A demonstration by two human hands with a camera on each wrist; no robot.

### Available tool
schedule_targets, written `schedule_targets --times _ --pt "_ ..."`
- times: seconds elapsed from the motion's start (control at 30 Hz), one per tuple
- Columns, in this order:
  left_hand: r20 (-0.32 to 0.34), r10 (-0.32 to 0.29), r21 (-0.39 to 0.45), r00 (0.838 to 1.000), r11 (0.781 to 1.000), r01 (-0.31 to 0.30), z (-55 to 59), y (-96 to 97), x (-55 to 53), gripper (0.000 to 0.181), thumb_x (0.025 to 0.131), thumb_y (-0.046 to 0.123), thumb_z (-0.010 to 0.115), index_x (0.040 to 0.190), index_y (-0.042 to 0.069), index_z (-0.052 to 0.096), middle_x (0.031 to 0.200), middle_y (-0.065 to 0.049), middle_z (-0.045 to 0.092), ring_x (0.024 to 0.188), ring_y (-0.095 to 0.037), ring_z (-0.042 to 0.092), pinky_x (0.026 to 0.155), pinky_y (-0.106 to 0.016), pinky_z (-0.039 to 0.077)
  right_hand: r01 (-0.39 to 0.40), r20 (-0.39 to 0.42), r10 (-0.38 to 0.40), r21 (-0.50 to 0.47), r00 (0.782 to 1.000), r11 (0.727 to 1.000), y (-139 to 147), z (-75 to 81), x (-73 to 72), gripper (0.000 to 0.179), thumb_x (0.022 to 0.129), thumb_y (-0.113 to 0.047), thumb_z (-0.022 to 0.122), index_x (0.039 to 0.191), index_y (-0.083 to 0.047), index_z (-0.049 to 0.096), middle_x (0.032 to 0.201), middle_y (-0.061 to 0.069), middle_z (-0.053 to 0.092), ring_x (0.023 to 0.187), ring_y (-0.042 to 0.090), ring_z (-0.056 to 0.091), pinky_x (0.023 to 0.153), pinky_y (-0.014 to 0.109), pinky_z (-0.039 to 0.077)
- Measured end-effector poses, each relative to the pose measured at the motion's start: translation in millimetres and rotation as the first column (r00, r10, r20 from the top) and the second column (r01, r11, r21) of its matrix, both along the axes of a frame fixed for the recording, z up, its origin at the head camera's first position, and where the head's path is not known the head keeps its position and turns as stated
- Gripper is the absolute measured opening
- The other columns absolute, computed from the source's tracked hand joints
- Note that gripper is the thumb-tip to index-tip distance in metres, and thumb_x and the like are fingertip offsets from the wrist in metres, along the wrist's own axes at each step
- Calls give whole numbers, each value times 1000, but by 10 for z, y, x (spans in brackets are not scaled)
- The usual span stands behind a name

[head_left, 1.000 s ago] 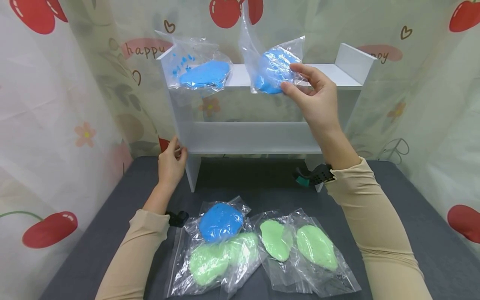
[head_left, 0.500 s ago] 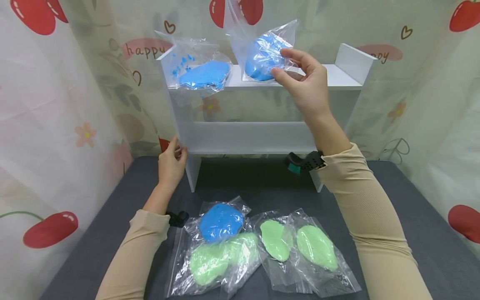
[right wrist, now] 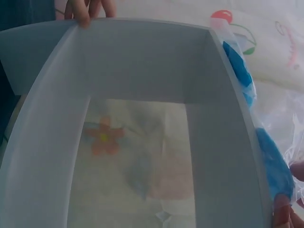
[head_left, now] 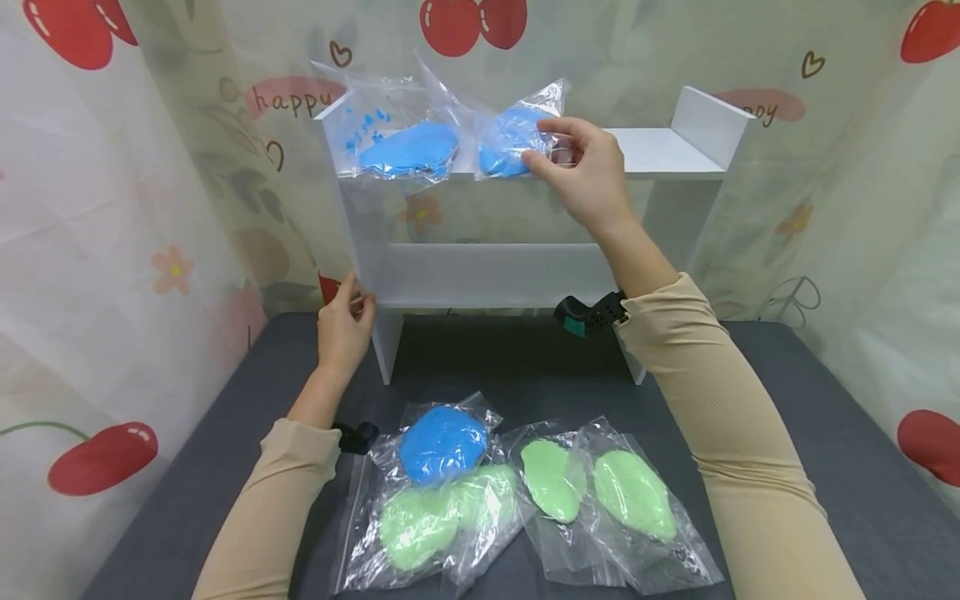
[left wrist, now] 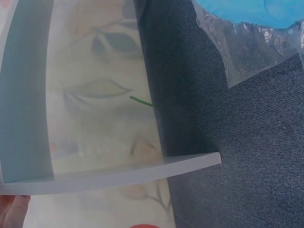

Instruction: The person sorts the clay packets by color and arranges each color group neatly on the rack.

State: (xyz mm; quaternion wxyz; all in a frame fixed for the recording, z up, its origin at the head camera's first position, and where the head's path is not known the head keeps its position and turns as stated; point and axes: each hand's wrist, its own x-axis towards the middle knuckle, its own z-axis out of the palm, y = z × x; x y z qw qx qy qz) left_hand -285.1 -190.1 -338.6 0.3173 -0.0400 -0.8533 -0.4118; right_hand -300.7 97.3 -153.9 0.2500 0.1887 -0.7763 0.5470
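Note:
In the head view, my right hand (head_left: 581, 171) pinches a clear plastic bag of blue clay (head_left: 512, 137) between thumb and fingers, at the top board of a white shelf (head_left: 510, 275). A second bag of blue clay (head_left: 412, 150) lies on that board, just left of the held one. My left hand (head_left: 343, 329) touches the outside of the shelf's left side panel, its fingertips at the panel's edge in the right wrist view. The right wrist view also shows the held bag (right wrist: 275, 164) beside the board's edge, with my right fingers (right wrist: 281, 209) on it.
On the dark table (head_left: 780, 433) in front lie another bag of blue clay (head_left: 442, 444) and several bags of green clay (head_left: 633, 493), partly overlapping. A raised end panel (head_left: 712, 125) bounds the top board on the right. Printed curtains (head_left: 112, 250) hang around the table.
My right hand has moved left with its bag of blue clay, rising and then lowering at the top board, close to the other blue bag. The left hand has stayed put.

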Motion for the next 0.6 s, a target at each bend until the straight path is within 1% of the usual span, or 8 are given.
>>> schedule_targets --times 0.07,0.1,0.23,0.33,0.5,0.6 --pt "1 1 2 1000 1000 -1 -1 -1 -4 44 93 10 53 136 10 47 115 -22 64 96 -37 67 78 -47 55 31 -8 -31 49 1000 998 -17 11 2 37 81 -14 71 116 -3 63 66 -7 46 62 7 40 57 17 33" --pt "1 1 3 1000 1000 -1 0 0 -4 44 93 10 53 136 10 47 115 -22 64 96 -37 67 78 -47 55 46 -8 -46 70 999 996 -25 17 3 38 82 -16 71 116 -4 62 67 -7 47 63 7 42 58 17 35" --pt "10 -8 -5 1000 1000 8 -1 3 7 47 93 9 53 140 11 44 118 -23 63 98 -37 66 78 -47 55 106 6 -108 120 994 987 -59 35 8 40 82 -21 71 116 -5 59 79 -4 54 71 7 51 65 15 43" --pt "11 -13 -13 1000 1000 13 -2 5 12 49 94 9 53 141 11 41 120 -23 61 99 -37 66 78 -47 55 144 9 -147 158 989 977 -78 42 2 40 83 -24 70 116 -6 58 89 2 59 78 8 55 70 15 46" --pt "4 -11 -11 1000 1000 11 -6 6 10 49 93 9 53 141 11 42 120 -23 62 99 -37 66 79 -47 55 189 1 -193 200 981 962 -110 38 -39 40 84 -26 68 117 -5 58 102 10 62 85 11 53 72 16 44" --pt "5 -8 -11 1000 1000 8 -8 7 7 49 93 9 53 141 11 42 118 -24 62 97 -38 66 78 -47 55 201 0 -205 214 979 956 -132 30 -57 39 85 -26 67 117 -6 58 104 12 63 88 14 53 73 18 42"
